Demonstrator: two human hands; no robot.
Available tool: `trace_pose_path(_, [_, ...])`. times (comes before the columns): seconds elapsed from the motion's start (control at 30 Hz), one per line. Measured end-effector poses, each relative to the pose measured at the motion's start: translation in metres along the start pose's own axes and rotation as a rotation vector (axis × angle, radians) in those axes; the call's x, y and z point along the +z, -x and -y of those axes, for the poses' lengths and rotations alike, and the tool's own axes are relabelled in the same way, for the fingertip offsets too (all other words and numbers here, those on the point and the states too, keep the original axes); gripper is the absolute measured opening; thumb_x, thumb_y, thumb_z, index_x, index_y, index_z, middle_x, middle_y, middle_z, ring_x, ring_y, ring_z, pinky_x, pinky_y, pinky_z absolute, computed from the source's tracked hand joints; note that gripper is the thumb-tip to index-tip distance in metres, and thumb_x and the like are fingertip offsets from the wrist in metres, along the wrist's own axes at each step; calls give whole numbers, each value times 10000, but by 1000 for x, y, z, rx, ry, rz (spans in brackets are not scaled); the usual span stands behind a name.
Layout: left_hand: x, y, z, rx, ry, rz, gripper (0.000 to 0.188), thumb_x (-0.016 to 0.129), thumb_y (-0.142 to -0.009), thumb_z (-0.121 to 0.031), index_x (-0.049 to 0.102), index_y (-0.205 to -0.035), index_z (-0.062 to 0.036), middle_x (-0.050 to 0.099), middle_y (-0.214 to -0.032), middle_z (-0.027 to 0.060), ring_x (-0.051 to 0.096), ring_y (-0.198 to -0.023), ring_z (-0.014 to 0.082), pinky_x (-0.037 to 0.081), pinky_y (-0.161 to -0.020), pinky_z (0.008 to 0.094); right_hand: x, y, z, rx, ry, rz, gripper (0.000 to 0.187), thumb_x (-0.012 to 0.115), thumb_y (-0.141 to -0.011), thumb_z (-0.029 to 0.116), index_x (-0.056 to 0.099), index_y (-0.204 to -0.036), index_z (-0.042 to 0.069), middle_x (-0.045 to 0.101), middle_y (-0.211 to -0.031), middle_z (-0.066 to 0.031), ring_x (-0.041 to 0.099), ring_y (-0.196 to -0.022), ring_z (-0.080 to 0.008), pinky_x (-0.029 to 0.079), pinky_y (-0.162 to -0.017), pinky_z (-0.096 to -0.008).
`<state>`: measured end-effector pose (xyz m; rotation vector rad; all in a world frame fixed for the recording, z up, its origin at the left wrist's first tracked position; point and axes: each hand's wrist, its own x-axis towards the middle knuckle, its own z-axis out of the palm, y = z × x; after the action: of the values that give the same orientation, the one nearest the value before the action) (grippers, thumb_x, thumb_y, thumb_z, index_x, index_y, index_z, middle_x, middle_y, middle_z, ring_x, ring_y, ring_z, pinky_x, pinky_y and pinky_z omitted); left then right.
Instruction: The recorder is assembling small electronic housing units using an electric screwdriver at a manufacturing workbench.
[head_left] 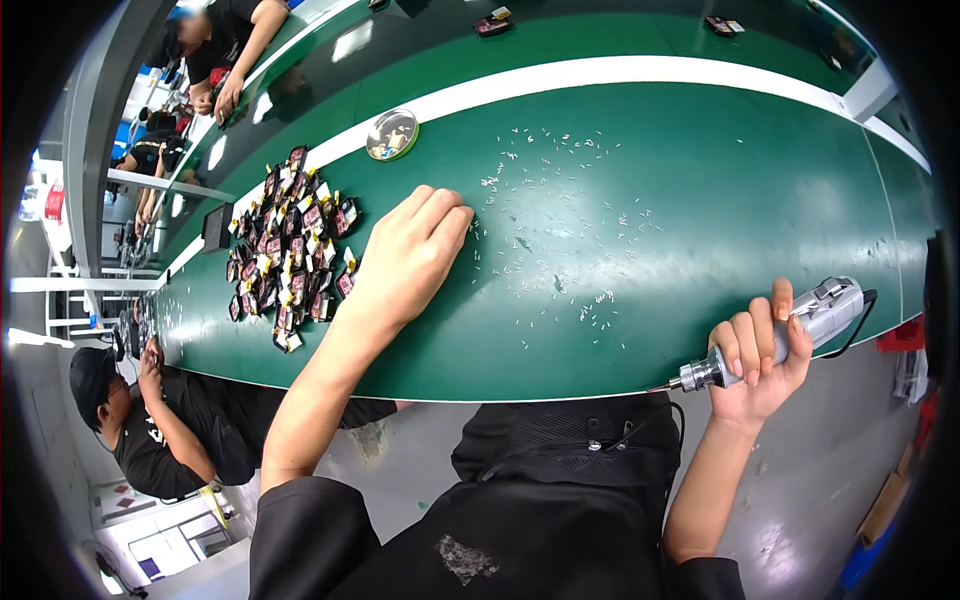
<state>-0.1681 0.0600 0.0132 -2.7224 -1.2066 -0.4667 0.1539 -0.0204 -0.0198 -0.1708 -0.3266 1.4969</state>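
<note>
My left hand (pixel 410 255) is over the green table, its fingers curled and pressed together at the left edge of a scatter of tiny pale slivers (pixel 562 222). Whatever lies between those fingertips is hidden. In my right hand (pixel 752 352) I grip a grey electric screwdriver (pixel 832 308) at the table's near edge. Its thin bit (pixel 662 387) points left, touching nothing that I can see. Left of my left hand lies a heap of small black devices (pixel 285 250) with white and yellow tabs.
A round shallow dish (pixel 392 135) with small pieces stands beyond my left hand. A black block (pixel 217 227) lies left of the heap. Past the white rail (pixel 600 72) runs a green belt with a few black devices. One person (pixel 165 425) sits at left; others work farther off.
</note>
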Motion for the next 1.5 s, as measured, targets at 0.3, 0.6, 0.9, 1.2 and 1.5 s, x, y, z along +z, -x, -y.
trace_pose_path(0.3, [12, 1, 9, -138, 166, -200, 174, 658, -721, 74, 657, -880, 3, 624, -848, 95, 614, -759, 239, 502, -680, 318, 0, -1, -1, 22, -8, 23, 99, 424, -916, 156, 418, -899, 58, 361, -509, 9, 361, -392, -99, 366, -455, -280])
trace_pose_path(0.6, [7, 9, -1, -264, 245, -243, 111, 657, -762, 51, 663, -867, 17, 645, -850, 106, 630, -748, 219, 500, -676, 290, 3, 1, -1, 21, 6, 7, 106, 427, -920, 163, 434, -900, 59, 354, -513, 12, 347, -391, -96, 355, -458, -274])
trace_pose_path(0.9, [-2, 20, -93, -472, 935, -308, 109, 680, -718, 97, 670, -810, 40, 647, -780, 101, 608, -695, 166, 472, -626, 260, 13, -2, -5, -58, 21, -1, 114, 432, -919, 169, 464, -901, 61, 353, -511, 17, 349, -405, -93, 357, -485, -268])
trace_pose_path(1.2, [5, 21, -157, -594, 1745, -238, 135, 565, -892, -10, 638, -843, 93, 622, -837, 142, 565, -660, 128, 460, -594, 222, 76, 12, -17, -223, 7, 48, 118, 517, -875, 127, 451, -904, 35, 387, -517, 25, 398, -401, -86, 379, -471, -251])
trace_pose_path(1.5, [8, 20, -170, -630, 1922, -221, 171, 530, -928, -45, 611, -853, 87, 607, -843, 146, 542, -645, 117, 456, -591, 226, 70, 19, -19, -236, 102, 27, 119, 512, -881, 143, 465, -920, 41, 386, -512, 36, 376, -396, -81, 379, -485, -248])
